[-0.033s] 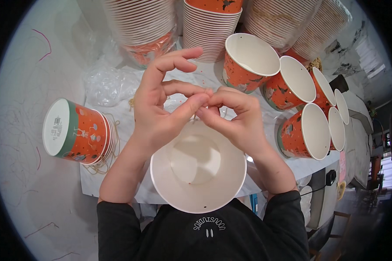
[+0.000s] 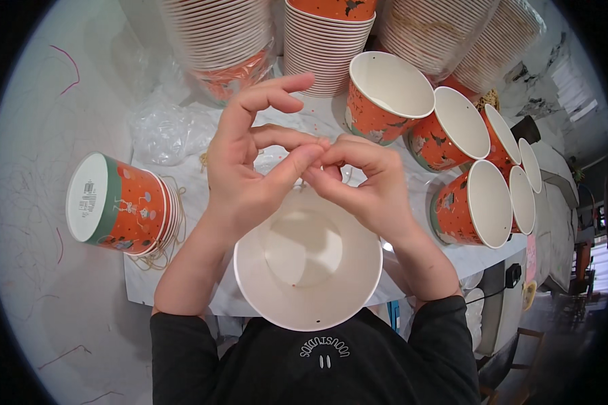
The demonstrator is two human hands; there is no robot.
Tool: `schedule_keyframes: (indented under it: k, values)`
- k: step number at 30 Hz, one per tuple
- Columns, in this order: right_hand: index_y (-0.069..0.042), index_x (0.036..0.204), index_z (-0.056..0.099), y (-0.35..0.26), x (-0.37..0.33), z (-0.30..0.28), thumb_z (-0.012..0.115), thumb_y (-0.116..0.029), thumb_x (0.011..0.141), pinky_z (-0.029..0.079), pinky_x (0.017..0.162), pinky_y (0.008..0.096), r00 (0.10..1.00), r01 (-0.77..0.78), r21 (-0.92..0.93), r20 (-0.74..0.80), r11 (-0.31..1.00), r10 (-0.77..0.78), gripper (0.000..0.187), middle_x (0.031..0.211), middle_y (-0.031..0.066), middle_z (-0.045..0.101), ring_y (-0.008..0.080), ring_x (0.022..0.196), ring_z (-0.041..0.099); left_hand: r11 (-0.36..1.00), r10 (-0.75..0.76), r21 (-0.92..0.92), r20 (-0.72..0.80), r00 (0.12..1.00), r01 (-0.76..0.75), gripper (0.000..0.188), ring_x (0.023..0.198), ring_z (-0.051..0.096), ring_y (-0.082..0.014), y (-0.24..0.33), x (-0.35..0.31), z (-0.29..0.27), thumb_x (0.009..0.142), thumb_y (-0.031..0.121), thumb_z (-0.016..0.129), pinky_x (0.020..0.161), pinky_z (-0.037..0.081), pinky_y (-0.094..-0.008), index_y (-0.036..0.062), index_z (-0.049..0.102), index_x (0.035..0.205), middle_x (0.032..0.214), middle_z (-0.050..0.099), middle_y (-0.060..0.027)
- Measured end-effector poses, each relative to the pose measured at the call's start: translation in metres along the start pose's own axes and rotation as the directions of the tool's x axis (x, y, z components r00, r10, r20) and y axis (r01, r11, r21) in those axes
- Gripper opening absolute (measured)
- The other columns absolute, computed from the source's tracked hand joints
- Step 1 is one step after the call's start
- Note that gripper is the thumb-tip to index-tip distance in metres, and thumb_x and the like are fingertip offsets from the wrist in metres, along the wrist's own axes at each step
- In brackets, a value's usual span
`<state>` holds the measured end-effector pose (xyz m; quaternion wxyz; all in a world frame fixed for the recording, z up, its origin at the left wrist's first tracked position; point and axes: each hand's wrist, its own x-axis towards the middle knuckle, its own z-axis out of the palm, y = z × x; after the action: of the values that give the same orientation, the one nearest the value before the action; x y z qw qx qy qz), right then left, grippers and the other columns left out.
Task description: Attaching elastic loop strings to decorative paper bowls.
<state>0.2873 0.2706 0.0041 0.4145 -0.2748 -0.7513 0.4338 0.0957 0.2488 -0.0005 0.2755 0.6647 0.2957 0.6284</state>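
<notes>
An empty white-lined paper bucket [image 2: 307, 266] sits with its open mouth facing me at the near edge of the white table [image 2: 175, 287]. Above its far rim, my left hand [image 2: 246, 172] and my right hand [image 2: 368, 185] meet fingertip to fingertip. On each hand the thumb and forefinger are pinched on what looks like a thin pale string [image 2: 348, 174], mostly hidden by the fingers. My left hand's other fingers are spread and raised.
A short stack of orange printed buckets [image 2: 125, 206] lies on its side at the left, over loose strings [image 2: 157, 260]. Several upright orange buckets [image 2: 388, 98] crowd the right. Tall bucket stacks [image 2: 324, 47] and crumpled clear plastic [image 2: 162, 128] fill the back.
</notes>
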Motion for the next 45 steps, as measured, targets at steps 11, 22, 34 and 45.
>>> schedule_keyframes:
  k: [11, 22, 34, 45]
  values:
    - [-0.002, 0.098, 0.078, 0.011, 0.0, -0.001, 0.082, -0.011, 0.084, 0.049, 0.074, 0.0282, 0.962, -0.078, -0.134, 0.25, 0.988, 0.11, 0.016, 0.089, 0.0045, 0.067, 0.0126, 0.084, 0.063, 0.996, 0.047, -0.058, -0.293, 0.955, -0.067, 0.045, 0.11, 0.071, -0.0212, 0.003, 0.005, -0.01, 0.086, -0.013, 0.071, 0.094, 0.059, -0.031, -0.0003, 0.046, 0.121, 0.143, 0.049, -0.0292]
    - [-0.001, 0.109, 0.067, 0.009, 0.008, -0.016, 0.056, -0.024, 0.108, 0.051, 0.093, 0.0295, 0.937, -0.326, 0.612, 0.311, 0.721, 0.16, 0.025, 0.101, 0.0049, 0.071, 0.012, 0.098, 0.066, 0.897, -0.417, -0.192, -0.061, 0.907, 0.399, 0.054, 0.111, 0.071, -0.0229, 0.005, 0.001, 0.004, 0.086, 0.001, 0.077, 0.095, 0.055, -0.0353, 0.0022, 0.047, 0.13, 0.14, 0.053, -0.0162]
    - [0.0, 0.112, 0.06, -0.013, 0.01, -0.076, 0.046, -0.025, 0.11, 0.045, 0.067, 0.0269, 0.977, -0.023, 0.776, -0.117, 0.63, 0.18, 0.028, 0.079, -0.0022, 0.05, 0.0091, 0.069, 0.046, 0.742, -0.663, 0.13, 0.289, 0.691, 0.658, 0.039, 0.104, 0.072, -0.0161, 0.007, -0.004, 0.005, 0.085, -0.01, 0.069, 0.09, 0.058, -0.0286, 0.0017, 0.058, 0.121, 0.122, 0.063, -0.0055]
    - [-0.006, 0.106, 0.067, -0.035, -0.04, 0.024, 0.05, -0.023, 0.111, 0.038, 0.07, 0.0208, 0.898, -0.32, 0.468, 0.427, 0.824, 0.106, 0.024, 0.084, -0.0044, 0.054, 0.0034, 0.077, 0.047, 0.86, -0.405, 0.342, 0.007, 0.914, 0.378, 0.025, 0.093, 0.072, -0.0281, -0.003, -0.006, 0.008, 0.086, -0.006, 0.062, 0.08, 0.056, -0.0377, 0.0041, 0.074, 0.106, 0.104, 0.073, -0.0135]
